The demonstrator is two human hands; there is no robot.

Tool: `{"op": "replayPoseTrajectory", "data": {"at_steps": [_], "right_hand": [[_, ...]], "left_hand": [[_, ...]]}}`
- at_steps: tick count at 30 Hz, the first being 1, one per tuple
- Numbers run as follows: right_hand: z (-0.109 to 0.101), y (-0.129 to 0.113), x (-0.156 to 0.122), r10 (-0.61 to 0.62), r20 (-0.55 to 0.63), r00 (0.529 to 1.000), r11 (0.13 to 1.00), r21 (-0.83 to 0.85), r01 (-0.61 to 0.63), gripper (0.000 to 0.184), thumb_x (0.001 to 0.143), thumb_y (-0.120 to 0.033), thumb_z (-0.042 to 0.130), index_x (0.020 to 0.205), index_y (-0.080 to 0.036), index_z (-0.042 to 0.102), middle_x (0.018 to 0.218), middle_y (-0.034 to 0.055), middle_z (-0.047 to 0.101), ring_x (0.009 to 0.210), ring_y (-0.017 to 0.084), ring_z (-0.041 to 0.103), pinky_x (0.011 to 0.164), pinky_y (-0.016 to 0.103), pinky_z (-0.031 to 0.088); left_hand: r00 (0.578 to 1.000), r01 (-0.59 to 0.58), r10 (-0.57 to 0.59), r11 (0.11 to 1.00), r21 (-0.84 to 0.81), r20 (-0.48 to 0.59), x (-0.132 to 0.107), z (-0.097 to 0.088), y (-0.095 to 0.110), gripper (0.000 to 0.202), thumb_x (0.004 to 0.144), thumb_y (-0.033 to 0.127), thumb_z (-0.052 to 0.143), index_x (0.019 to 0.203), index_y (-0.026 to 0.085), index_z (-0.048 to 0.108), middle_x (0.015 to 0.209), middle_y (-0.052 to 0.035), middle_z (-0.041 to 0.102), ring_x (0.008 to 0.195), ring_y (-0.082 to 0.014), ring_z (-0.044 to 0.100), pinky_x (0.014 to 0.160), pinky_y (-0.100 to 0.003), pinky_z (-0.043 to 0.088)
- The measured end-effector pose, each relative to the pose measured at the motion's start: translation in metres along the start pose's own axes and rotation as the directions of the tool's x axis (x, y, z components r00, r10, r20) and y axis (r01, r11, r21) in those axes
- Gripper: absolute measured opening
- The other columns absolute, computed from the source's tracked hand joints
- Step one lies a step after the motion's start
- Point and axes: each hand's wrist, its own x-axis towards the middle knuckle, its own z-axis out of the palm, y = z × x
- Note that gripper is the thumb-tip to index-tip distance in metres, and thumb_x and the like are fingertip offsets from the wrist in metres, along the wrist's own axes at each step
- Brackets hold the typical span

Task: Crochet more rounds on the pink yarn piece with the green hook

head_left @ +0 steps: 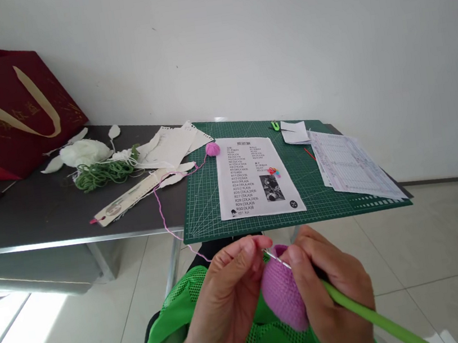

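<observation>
A crochet hook (pixel 371 315) with a thick green handle lies in my right hand (pixel 337 287), its thin metal shaft pointing left. Below the shaft hangs a cup-shaped piece of pink crochet (pixel 283 291), with my right fingers against its upper edge. My left hand (pixel 230 287) is closed in a pinch close to the hook's tip, at the left of the crochet piece. A strand of pink yarn (pixel 160 206) comes down from a small pink ball (pixel 212 149) on the table and enters my left hand. The hook's very tip is partly hidden by my left fingers.
A green cutting mat (pixel 199 198) carries a printed pattern sheet (pixel 253 191), small colourful clips (pixel 273 172), a green cutter (pixel 275 125) and form papers (pixel 351 163). Left of it on the dark table (pixel 48 219) are green yarn (pixel 104 173), white yarn (pixel 85 152) and a red bag (pixel 2 107).
</observation>
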Motion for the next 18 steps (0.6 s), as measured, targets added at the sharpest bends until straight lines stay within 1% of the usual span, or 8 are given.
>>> {"op": "replayPoseTrajectory", "data": {"at_steps": [2, 5, 8, 10, 13, 16, 17, 18], "right_hand": [[0.002, 0.001, -0.001, 0.009, -0.028, 1.0, 1.0, -0.029, -0.01, 0.033, 0.098, -0.015, 0.05, 0.066, -0.02, 0.043, 0.06, -0.0051, 0.041, 0.056, 0.007, 0.043, 0.054, 0.023, 0.034], [0.004, 0.002, -0.001, 0.066, -0.051, 0.996, 0.996, -0.053, -0.069, 0.033, 0.097, -0.018, 0.052, 0.066, -0.021, 0.041, 0.059, -0.0045, 0.04, 0.057, 0.009, 0.042, 0.056, 0.025, 0.034], [0.001, 0.002, 0.002, 0.153, -0.03, 0.988, 0.988, -0.023, -0.154, 0.037, 0.099, -0.026, 0.052, 0.064, -0.022, 0.038, 0.057, -0.0038, 0.038, 0.057, 0.011, 0.041, 0.056, 0.026, 0.035], [-0.005, 0.003, 0.006, 0.234, 0.048, 0.971, 0.972, 0.025, -0.235, 0.041, 0.1, -0.033, 0.051, 0.062, -0.021, 0.042, 0.057, -0.0033, 0.041, 0.054, 0.01, 0.042, 0.052, 0.026, 0.035], [-0.018, 0.004, 0.012, 0.355, 0.218, 0.909, 0.919, 0.097, -0.382, 0.045, 0.099, -0.045, 0.053, 0.062, -0.019, 0.053, 0.058, -0.0019, 0.049, 0.052, 0.009, 0.046, 0.047, 0.024, 0.034], [-0.033, 0.007, 0.014, 0.419, 0.366, 0.831, 0.853, 0.155, -0.498, 0.048, 0.095, -0.054, 0.057, 0.062, -0.019, 0.06, 0.064, 0.0018, 0.061, 0.06, 0.014, 0.06, 0.05, 0.024, 0.044], [-0.037, 0.008, 0.013, 0.431, 0.402, 0.808, 0.831, 0.172, -0.529, 0.048, 0.094, -0.055, 0.058, 0.063, -0.019, 0.062, 0.067, 0.0032, 0.065, 0.064, 0.017, 0.065, 0.054, 0.026, 0.05], [-0.041, 0.01, 0.012, 0.446, 0.432, 0.784, 0.804, 0.19, -0.563, 0.047, 0.093, -0.056, 0.06, 0.063, -0.019, 0.063, 0.071, 0.0043, 0.067, 0.069, 0.019, 0.069, 0.058, 0.028, 0.055]], "left_hand": [[0.998, 0.027, -0.031, 0.997, -0.067, -0.058, 0.0, 0.001, -0.005, 0.014, 0.079, 0.041, 0.085, 0.085, 0.027, 0.086, 0.085, 0.001, 0.073, 0.075, -0.008, 0.063, 0.08, -0.016, 0.053], [0.995, 0.034, -0.043, 0.996, -0.088, -0.095, 0.0, -0.003, -0.008, 0.019, 0.079, 0.042, 0.086, 0.089, 0.026, 0.086, 0.093, -0.0002, 0.076, 0.083, -0.0103, 0.065, 0.084, -0.018, 0.054], [0.998, 0.014, -0.016, 0.999, -0.029, -0.065, 0.0, -0.01, -0.004, 0.017, 0.083, 0.041, 0.082, 0.088, 0.025, 0.085, 0.091, 0.0005, 0.073, 0.081, -0.0096, 0.062, 0.084, -0.017, 0.052], [1.0, -0.017, 0.018, 0.999, 0.05, -0.019, 0.001, -0.017, 0.003, 0.017, 0.085, 0.039, 0.08, 0.08, 0.023, 0.082, 0.09, 0.0008, 0.069, 0.081, -0.0099, 0.059, 0.082, -0.016, 0.05], [0.996, -0.079, 0.068, 0.971, 0.224, 0.059, 0.0, -0.032, 0.018, 0.023, 0.088, 0.036, 0.076, 0.071, 0.021, 0.079, 0.086, -0.0005, 0.064, 0.083, -0.0127, 0.057, 0.079, -0.017, 0.048], [0.983, -0.176, 0.133, 0.884, 0.432, 0.128, -0.003, -0.054, 0.031, 0.023, 0.091, 0.036, 0.074, 0.073, 0.023, 0.08, 0.084, -0.0017, 0.064, 0.084, -0.0161, 0.057, 0.08, -0.019, 0.046], [0.981, -0.184, 0.123, 0.846, 0.501, 0.152, -0.005, -0.064, 0.034, 0.017, 0.091, 0.032, 0.074, 0.08, 0.023, 0.082, 0.089, -0.0036, 0.068, 0.088, -0.0184, 0.06, 0.083, -0.021, 0.047], [0.98, -0.185, 0.112, 0.806, 0.562, 0.163, -0.008, -0.073, 0.037, 0.01, 0.09, 0.028, 0.075, 0.091, 0.024, 0.084, 0.101, -0.0055, 0.071, 0.098, -0.0211, 0.062, 0.089, -0.022, 0.047]]}}
